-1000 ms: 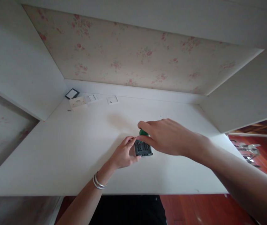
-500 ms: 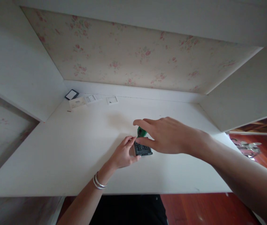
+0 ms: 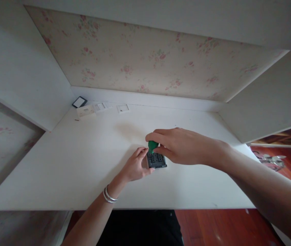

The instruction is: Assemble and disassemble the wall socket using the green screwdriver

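Note:
A dark grey wall socket module [image 3: 157,160] lies on the white desk, its slotted inside facing up. My left hand [image 3: 134,166] grips it along its left side, thumb at the near edge and fingers at the far left corner. From the right, my right hand [image 3: 178,145] holds a screwdriver by its green handle [image 3: 152,145] between thumb and fingers. The handle stands nearly upright over the module's far left part. The screwdriver's tip is too small to make out.
Along the desk's back lie a dark-framed plate [image 3: 79,102], a cream faceplate [image 3: 85,111], a white frame [image 3: 100,107] and another square frame [image 3: 123,108]. A small reddish-brown piece [image 3: 76,120] lies near them. White panels enclose both sides of the desk [image 3: 58,177].
My right hand has closed its thumb and fingers around the green handle, after being more spread around it. The left hand stays on the socket module. The view has shifted slightly.

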`<act>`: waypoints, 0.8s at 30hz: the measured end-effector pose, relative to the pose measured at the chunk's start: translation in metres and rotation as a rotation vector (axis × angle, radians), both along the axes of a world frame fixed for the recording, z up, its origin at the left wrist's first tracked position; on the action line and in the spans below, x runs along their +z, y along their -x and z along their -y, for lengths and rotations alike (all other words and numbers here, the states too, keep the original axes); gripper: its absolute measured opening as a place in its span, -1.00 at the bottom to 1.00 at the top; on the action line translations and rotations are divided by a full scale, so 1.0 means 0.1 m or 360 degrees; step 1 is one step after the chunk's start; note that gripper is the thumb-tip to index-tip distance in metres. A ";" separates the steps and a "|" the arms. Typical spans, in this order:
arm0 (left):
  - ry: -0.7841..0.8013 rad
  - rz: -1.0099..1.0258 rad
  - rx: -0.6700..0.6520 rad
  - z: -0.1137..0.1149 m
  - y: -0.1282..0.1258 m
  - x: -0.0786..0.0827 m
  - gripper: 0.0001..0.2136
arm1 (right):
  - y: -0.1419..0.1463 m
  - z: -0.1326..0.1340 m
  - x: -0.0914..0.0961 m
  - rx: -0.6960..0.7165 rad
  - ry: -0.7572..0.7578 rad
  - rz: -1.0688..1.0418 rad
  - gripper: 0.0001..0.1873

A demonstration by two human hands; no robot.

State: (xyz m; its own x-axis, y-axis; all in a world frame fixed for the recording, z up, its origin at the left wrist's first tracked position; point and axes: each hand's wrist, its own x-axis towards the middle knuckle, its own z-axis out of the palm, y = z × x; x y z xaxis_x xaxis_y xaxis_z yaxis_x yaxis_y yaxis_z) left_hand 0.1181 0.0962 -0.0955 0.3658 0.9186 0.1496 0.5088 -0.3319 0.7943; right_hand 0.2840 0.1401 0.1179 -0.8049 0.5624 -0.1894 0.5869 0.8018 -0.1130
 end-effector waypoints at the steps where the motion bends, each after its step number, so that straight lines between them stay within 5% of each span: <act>1: -0.0005 -0.0002 -0.0004 0.00 0.00 0.00 -0.34 | 0.00 0.00 0.00 -0.0028 -0.0039 0.0038 -0.75; 5: -0.0037 0.0027 -0.0025 0.00 0.00 0.00 -0.33 | 0.01 -0.02 -0.03 -0.0153 -0.0193 0.0082 -0.58; 10: -0.0045 0.0003 0.0008 0.00 -0.01 -0.04 -0.30 | 0.01 -0.02 -0.05 0.0035 -0.0048 -0.0020 -0.73; 15: -0.0086 -0.0053 -0.0014 0.01 -0.01 -0.07 -0.25 | -0.06 -0.09 -0.11 -0.0252 -0.0178 0.0085 -0.55; 20: -0.0118 -0.0050 -0.0027 0.00 -0.01 -0.09 -0.20 | -0.16 -0.15 -0.17 -0.0198 0.0134 -0.0163 -0.57; 24: -0.0119 -0.0047 -0.0043 -0.05 0.00 -0.09 -0.24 | -0.13 -0.14 -0.17 -0.0233 -0.0041 -0.0163 -0.63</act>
State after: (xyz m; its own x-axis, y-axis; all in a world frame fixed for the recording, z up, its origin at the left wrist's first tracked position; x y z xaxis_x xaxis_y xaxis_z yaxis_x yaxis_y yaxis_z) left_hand 0.1178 0.1016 -0.1043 0.3953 0.8951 0.2062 0.5215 -0.4035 0.7518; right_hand 0.2973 0.1543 0.1009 -0.7283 0.6786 -0.0948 0.6841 0.7120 -0.1586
